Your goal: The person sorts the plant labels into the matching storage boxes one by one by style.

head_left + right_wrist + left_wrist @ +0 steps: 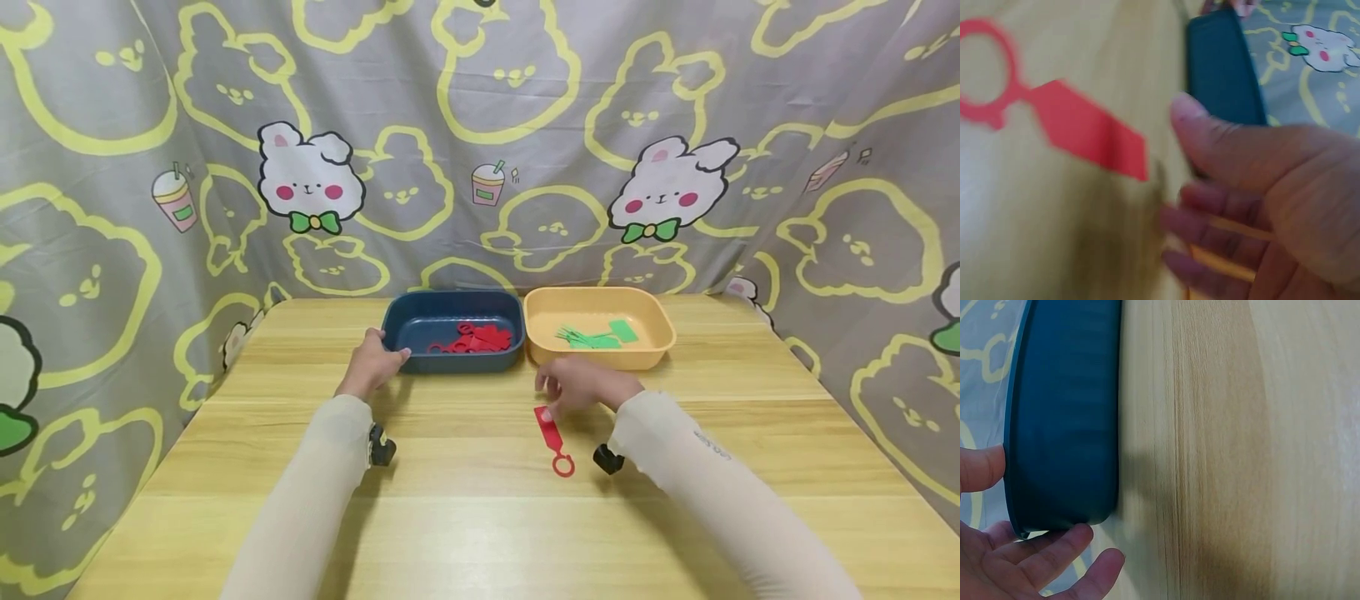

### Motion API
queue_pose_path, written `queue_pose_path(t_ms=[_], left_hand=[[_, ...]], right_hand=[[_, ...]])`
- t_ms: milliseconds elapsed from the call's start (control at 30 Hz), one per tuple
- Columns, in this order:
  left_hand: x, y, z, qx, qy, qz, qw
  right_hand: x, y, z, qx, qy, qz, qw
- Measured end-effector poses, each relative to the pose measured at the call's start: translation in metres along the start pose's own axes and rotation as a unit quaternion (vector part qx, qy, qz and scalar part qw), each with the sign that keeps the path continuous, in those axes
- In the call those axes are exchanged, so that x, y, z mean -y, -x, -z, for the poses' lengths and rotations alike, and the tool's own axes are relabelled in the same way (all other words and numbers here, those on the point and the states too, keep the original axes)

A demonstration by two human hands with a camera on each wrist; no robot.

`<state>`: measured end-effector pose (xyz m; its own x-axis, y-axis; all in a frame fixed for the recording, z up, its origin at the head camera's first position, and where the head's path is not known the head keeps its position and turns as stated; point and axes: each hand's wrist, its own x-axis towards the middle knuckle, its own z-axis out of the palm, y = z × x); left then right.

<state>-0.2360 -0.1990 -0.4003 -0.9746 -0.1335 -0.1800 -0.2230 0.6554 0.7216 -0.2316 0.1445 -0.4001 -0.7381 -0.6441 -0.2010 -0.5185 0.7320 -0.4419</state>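
My left hand (372, 363) holds the near left corner of a dark blue plastic bin (471, 364). In the left wrist view its thumb (982, 469) rests at the rim and the other fingers touch the end wall. Several red ring tags (483, 337) lie in a heap inside the bin. My right hand (581, 385) is over the table with fingers loosely bent. Close below it is one flat red tag with a ring end (551, 435); in the right wrist view a gap separates the tag (1088, 128) from the thumb and fingers.
A yellow bin (603, 360) stands against the blue bin's right side, with several green tags (600, 340) in it. Both bins are near the back of the wooden table (480, 533). A patterned curtain (420, 75) hangs behind and along the sides.
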Motion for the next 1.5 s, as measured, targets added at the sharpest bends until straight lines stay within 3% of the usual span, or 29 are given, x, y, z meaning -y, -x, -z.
queue_pose_path(t_ms=[100,200,433,667,900,1000,1167,1500], left_hand=[[0.0,0.001,0.001,0.001,0.0,0.004,1.0],[0.0,0.001,0.001,0.003,0.001,0.006,1.0],[-0.001,0.001,0.001,0.003,-0.003,0.006,1.0],[-0.002,0.0,-0.001,0.001,-0.002,0.003,1.0],[0.0,-0.001,-0.002,-0.001,-0.003,0.005,1.0],[-0.002,-0.001,-0.001,0.002,-0.001,0.004,1.0],[-0.006,-0.003,0.0,0.0,0.004,-0.013,0.9999],[-0.001,0.0,0.001,0.005,-0.004,0.001,1.0]], right_hand=[[-0.002,0.004,-0.006,0.026,0.018,-0.043,0.999],[-0.002,0.007,-0.011,0.037,0.021,-0.056,0.998],[-0.004,0.009,-0.017,0.028,0.019,-0.037,0.999],[-0.009,0.008,-0.015,0.046,0.004,-0.033,0.998],[-0.014,0.009,-0.018,0.043,-0.047,-0.015,0.998],[-0.015,0.01,-0.017,0.042,-0.038,-0.012,0.998],[-0.014,0.009,-0.013,0.031,-0.018,-0.034,0.999],[-0.012,0.007,-0.015,0.063,-0.041,-0.047,0.996]])
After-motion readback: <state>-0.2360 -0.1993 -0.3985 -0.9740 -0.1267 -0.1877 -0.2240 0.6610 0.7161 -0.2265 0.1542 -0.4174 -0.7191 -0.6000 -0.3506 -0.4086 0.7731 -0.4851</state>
